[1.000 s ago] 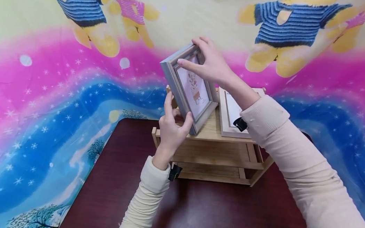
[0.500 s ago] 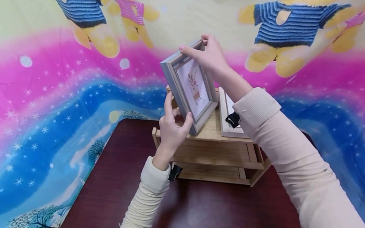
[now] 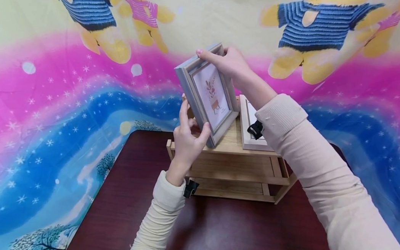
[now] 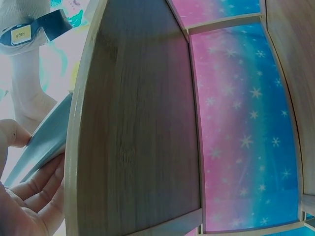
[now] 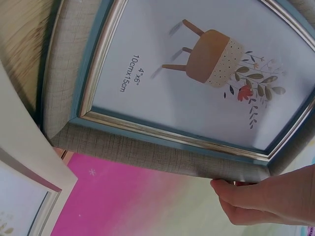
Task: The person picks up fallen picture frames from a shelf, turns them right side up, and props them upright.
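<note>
A grey picture frame [image 3: 211,95] stands tilted on the top board of a wooden rack [image 3: 240,167]. Its print shows a potted plant on legs, marked 4"x6" in the right wrist view. My left hand [image 3: 189,141] grips the frame's lower left corner, thumb on the front and fingers behind; the left wrist view shows the frame's side between thumb and fingers. At the top edge, my right hand [image 3: 234,64] holds the frame with its thumb near the upper left corner. Its other fingers are mostly hidden behind the upper right side, where the right wrist view shows them by the border.
A white picture frame [image 3: 253,145] lies on the rack's top board, right of the grey one, partly behind my right sleeve. The rack has lower shelves and stands on a dark red table [image 3: 140,198]. A patterned cloth [image 3: 84,106] hangs behind.
My right thumb has moved from the frame's front up to its top edge, and the right fingers have slid down behind the upper right side. The left hand and the frame stay nearly still.
</note>
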